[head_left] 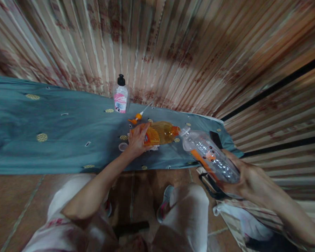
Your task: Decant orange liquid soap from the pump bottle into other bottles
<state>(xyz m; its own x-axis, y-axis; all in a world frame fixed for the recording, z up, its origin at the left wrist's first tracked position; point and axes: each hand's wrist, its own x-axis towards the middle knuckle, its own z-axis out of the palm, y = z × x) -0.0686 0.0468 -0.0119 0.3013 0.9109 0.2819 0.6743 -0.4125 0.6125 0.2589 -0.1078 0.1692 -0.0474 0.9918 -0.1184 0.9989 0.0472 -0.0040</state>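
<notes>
Teal cloth-covered surface point(55, 133) before striped curtains point(173, 45). Left hand point(137, 140) wraps an orange liquid-filled plastic bottle point(161, 132) lying sideways on the cloth; right hand point(248, 180) clasps a tilted clear plastic bottle point(210, 155), the two mouths nearly meeting. Behind lie an orange pump nozzle point(136, 118) and a pink-labelled, black-capped bottle point(120, 95) (writing unreadable).

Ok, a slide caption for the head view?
Left hand holds amber bottle on blue cloth, its mouth facing a clear bottle in the right hand.

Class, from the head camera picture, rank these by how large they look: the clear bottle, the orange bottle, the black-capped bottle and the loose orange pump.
1. clear bottle (nearest the camera, so its lead is unsure)
2. orange bottle
3. black-capped bottle
4. orange pump
</notes>
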